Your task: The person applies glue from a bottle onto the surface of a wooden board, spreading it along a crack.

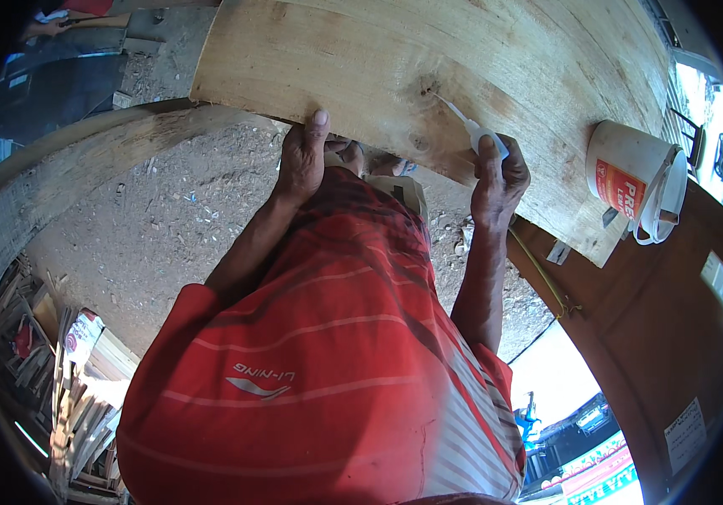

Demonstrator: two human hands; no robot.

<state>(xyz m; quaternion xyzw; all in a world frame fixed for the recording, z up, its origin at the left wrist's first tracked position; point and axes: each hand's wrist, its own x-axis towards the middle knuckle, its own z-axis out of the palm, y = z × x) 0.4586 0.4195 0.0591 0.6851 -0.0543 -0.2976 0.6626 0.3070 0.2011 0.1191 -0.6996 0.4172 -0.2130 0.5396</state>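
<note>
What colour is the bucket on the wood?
White, with a red label; the bucket shows in the head view.

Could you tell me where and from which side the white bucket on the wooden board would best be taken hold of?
Probably by its loop handle, coming from the person's right. The white bucket lies tipped, its open mouth and handle facing that way near the wooden board edge. The left hand grips the board's near edge; the right hand holds a small white tool.
</note>
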